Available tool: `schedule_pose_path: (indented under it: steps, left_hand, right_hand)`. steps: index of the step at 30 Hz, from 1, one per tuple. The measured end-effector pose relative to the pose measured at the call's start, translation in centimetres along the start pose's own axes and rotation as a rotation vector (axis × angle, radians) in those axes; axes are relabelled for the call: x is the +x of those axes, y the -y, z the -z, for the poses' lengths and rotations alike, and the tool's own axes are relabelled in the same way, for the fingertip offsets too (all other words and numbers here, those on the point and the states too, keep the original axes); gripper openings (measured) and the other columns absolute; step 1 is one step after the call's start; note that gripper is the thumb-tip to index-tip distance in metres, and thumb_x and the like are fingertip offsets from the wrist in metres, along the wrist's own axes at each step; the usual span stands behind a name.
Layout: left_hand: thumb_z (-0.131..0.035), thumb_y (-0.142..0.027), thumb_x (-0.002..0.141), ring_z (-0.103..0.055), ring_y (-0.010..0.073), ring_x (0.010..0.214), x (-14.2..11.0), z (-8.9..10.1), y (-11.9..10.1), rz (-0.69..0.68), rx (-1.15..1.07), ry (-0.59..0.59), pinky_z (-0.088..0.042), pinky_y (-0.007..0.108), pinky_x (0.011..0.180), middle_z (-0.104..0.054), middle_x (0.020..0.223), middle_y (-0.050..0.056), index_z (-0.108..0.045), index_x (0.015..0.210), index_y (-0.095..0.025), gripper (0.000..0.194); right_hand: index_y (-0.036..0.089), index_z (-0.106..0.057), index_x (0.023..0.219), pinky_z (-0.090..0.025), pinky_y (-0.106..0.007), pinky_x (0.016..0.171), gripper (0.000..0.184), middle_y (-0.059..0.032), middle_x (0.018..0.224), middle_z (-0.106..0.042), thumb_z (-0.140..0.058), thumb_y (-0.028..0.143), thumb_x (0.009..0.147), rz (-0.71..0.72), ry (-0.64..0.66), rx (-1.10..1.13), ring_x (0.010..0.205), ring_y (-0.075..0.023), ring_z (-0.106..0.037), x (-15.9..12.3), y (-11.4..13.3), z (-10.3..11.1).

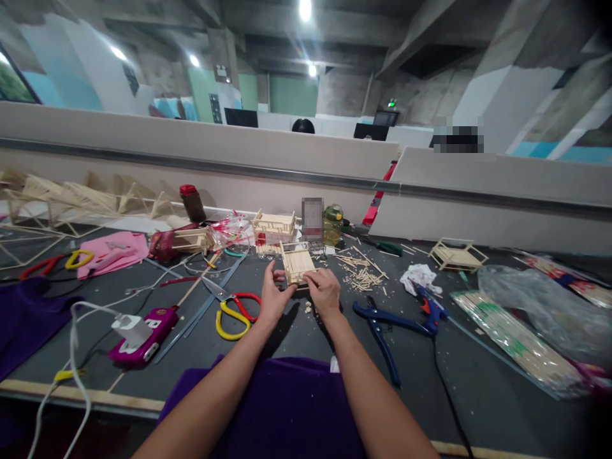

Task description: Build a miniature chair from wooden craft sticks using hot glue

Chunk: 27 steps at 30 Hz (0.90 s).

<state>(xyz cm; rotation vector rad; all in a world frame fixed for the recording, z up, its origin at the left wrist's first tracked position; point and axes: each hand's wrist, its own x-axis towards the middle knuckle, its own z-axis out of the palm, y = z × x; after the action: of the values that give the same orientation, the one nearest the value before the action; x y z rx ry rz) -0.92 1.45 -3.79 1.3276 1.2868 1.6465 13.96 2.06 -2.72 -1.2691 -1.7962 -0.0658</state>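
Observation:
A small frame built of pale wooden sticks (299, 261), with a slatted flat surface and short posts, is between my two hands above the dark table. My left hand (274, 294) holds its left side, the thumb along the near edge and the fingers behind. At the near right corner, my right hand (326, 292) pinches the frame with thumb and fingertips. Whether a separate small stick is in that pinch is hidden. Beyond it stands a similar stick model (273, 224). Scissors with red and yellow handles (234, 315) lie left of my hands.
Right of my hands are loose cut sticks (363, 274), a blue-handled cutter (382, 338), a blue glue gun (433, 312) and bagged sticks (519, 341). A purple power strip (146, 338) with white cables lies at left. Another stick model (458, 255) stands far right.

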Motion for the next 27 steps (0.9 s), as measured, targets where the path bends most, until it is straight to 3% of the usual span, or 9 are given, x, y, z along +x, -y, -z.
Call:
schedule_pose_path:
  steps: [11,20,25,27]
  left_hand:
    - [-0.078,-0.019,0.057,-0.057,0.0159,0.086,-0.4,0.2,-0.4,0.067,-0.087,0.052,-0.047,0.028,0.071,-0.057,0.104,0.005,-0.040,0.133,-0.021,0.084]
    - [-0.076,-0.020,0.059,-0.058,0.0169,0.086,-0.6,0.5,-0.7,0.054,-0.013,0.032,-0.049,0.029,0.071,-0.056,0.105,0.006,-0.044,0.130,-0.021,0.078]
    - [-0.066,-0.022,0.074,-0.056,0.0183,0.087,-1.8,1.4,-3.1,-0.194,0.144,-0.121,-0.046,0.032,0.082,-0.059,0.096,0.004,-0.057,0.112,-0.020,0.039]
    - [-0.063,-0.028,0.081,-0.055,0.0183,0.082,-2.7,1.4,-4.5,-0.217,0.166,-0.061,-0.044,0.031,0.081,-0.059,0.084,0.002,-0.063,0.091,-0.020,0.013]
  right_hand:
    - [0.025,-0.076,0.090,-0.038,-0.029,0.074,0.017,-0.0032,0.076,-0.065,-0.060,0.027,0.093,-0.005,0.000,-0.020,0.078,-0.0199,-0.053,-0.3,-0.2,-0.4]
    - [0.023,-0.075,0.089,-0.039,-0.028,0.073,0.014,-0.0037,0.078,-0.068,-0.062,0.023,0.091,-0.011,0.011,-0.012,0.078,-0.0197,-0.055,-0.2,0.0,-0.2]
    - [0.022,-0.072,0.084,-0.039,-0.026,0.072,0.013,-0.0017,0.079,-0.069,-0.061,0.020,0.091,0.017,0.030,0.019,0.077,-0.0170,-0.057,0.3,1.3,2.1]
    - [0.021,-0.070,0.083,-0.038,-0.027,0.071,0.014,-0.0018,0.077,-0.068,-0.058,0.021,0.092,0.036,0.023,0.011,0.075,-0.0168,-0.056,0.5,2.2,3.8]
